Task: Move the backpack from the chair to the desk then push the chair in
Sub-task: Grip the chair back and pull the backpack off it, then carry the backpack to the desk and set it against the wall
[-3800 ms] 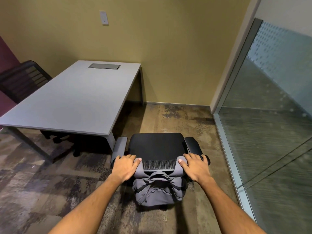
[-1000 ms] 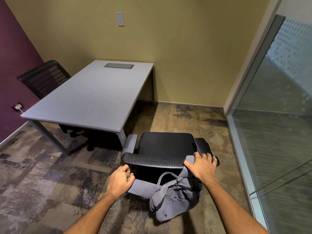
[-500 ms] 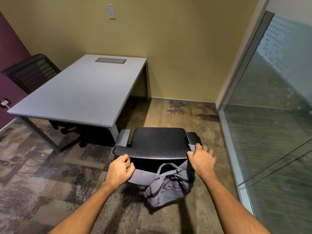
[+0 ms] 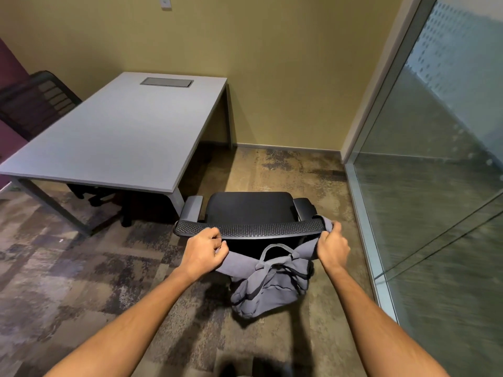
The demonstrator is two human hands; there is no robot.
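Both hands are gripping straps of the soft grey fabric backpack — left hand at 9 o'clock, right hand at 3 — as it is hanging behind the black mesh-backed office chair, with the pale grey rectangular surface at 11 o'clock.

Small office: desk, swivel chair, glass partition (frosted dots).

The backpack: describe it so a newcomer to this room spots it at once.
Start at the grey desk against the yellow wall, then drop to the black office chair off its near right corner. Behind that chair's mesh backrest hangs the backpack, slumped grey fabric with a looped top handle. The left hand and right hand each hold one of its straps; it is the only soft, floppy thing here.
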